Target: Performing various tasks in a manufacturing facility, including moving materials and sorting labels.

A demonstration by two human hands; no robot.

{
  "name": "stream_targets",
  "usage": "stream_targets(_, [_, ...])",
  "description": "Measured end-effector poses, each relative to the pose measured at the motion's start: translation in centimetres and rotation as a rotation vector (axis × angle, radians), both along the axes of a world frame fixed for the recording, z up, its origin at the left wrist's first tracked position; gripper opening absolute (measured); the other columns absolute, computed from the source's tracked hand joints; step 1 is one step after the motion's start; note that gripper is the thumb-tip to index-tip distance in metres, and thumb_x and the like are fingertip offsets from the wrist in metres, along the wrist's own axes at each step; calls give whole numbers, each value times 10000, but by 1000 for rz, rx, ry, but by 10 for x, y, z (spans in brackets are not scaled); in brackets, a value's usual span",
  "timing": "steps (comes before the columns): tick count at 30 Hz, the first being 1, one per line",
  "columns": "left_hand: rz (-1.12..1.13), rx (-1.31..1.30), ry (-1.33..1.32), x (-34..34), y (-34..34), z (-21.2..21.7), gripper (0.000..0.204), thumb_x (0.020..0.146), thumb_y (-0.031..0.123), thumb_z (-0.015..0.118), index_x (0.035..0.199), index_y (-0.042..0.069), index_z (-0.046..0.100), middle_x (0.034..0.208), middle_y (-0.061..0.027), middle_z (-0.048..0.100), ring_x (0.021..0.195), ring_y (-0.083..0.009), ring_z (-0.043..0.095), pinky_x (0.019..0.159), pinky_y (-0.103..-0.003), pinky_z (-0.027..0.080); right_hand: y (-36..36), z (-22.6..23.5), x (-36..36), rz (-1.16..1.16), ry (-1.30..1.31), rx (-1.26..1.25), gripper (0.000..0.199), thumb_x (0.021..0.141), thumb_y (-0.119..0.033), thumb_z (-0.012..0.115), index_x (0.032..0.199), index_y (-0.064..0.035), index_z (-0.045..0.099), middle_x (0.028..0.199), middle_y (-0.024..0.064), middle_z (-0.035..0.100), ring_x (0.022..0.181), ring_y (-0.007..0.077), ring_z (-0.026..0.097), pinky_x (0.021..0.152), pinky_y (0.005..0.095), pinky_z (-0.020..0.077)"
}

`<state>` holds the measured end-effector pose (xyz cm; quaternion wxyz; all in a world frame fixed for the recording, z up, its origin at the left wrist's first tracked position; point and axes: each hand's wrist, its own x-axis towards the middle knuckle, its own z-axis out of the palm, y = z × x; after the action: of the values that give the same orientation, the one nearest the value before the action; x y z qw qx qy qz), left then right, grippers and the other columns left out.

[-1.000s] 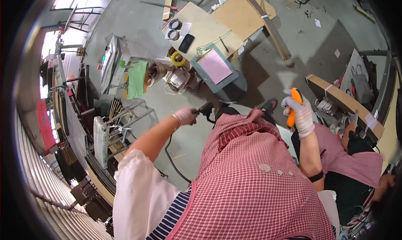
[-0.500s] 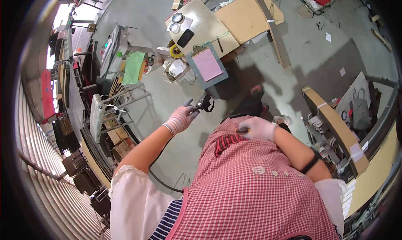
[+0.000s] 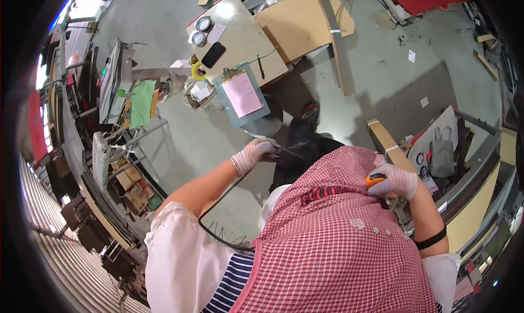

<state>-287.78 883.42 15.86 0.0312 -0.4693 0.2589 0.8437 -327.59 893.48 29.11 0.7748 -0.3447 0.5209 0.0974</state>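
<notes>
My left hand (image 3: 255, 153), in a pale striped glove, is in front of me with its fingers curled around something dark that blurs into the black behind it. My gloved right hand (image 3: 397, 183) is closed on a small orange-and-black tool (image 3: 375, 179); its rounded orange end shows and the rest is hidden in the fingers. This hand is at the right side of the pink checked apron (image 3: 327, 247). A red-and-black striped patch (image 3: 333, 194) lies across the apron, left of the right hand. A black cord (image 3: 210, 228) runs below my left forearm.
Ahead stands a table (image 3: 234, 23) with a phone (image 3: 213, 55), tape rolls and a black pen-like item. A clipboard (image 3: 229, 102) with pink paper is at its near edge. Metal racks (image 3: 144, 130) line the left. A long cardboard piece (image 3: 390, 146) and grey bag (image 3: 442, 154) are right.
My right hand has moved right, away from the striped patch, with the orange-and-black tool in it. My left hand has come nearer the apron, its fingers more curled. The view has turned, shifting the table left.
</notes>
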Motion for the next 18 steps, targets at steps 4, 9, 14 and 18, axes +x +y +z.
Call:
stream_targets(4, [-485, -342, -189, 30, -29, 30, 344, 775, 175, 547, 1044, -3, 667, 1182, -127, 621, 900, -209, 636, 819, -320, 511, -37, -34, 10, 428, 222, -220, 549, 754, -494, 620, 1009, -9, 657, 980, 207, 664, 954, 339, 630, 850, 389, 482])
stream_targets(9, [-1037, -852, -174, 1, -20, 75, 262, 790, 202, 524, 921, 113, 733, 1290, -87, 566, 800, -201, 632, 770, -294, 501, -130, -36, 62, 497, 440, -479, 350, 775, -235, 605, 1051, -25, 648, 1107, 211, 622, 1045, 364, 590, 874, 398, 494])
stream_targets(14, [-393, -85, -25, -29, 48, 56, 279, 781, 197, 583, 987, 42, 689, 1152, -42, 607, 791, -121, 585, 745, -275, 492, -90, -101, 124, 386, -330, -880, 291, 724, -143, 619, 1010, -99, 656, 950, 148, 653, 958, 328, 610, 837, 387, 494])
stream_targets(18, [144, 48, -87, -19, 139, 29, 385, 798, 189, 612, 1145, 22, 598, 984, -27, 629, 803, -112, 586, 732, -268, 496, -71, -68, 94, 626, -317, -496, 378, 739, -279, 600, 1074, -117, 665, 967, 174, 669, 923, 339, 638, 826, 392, 502])
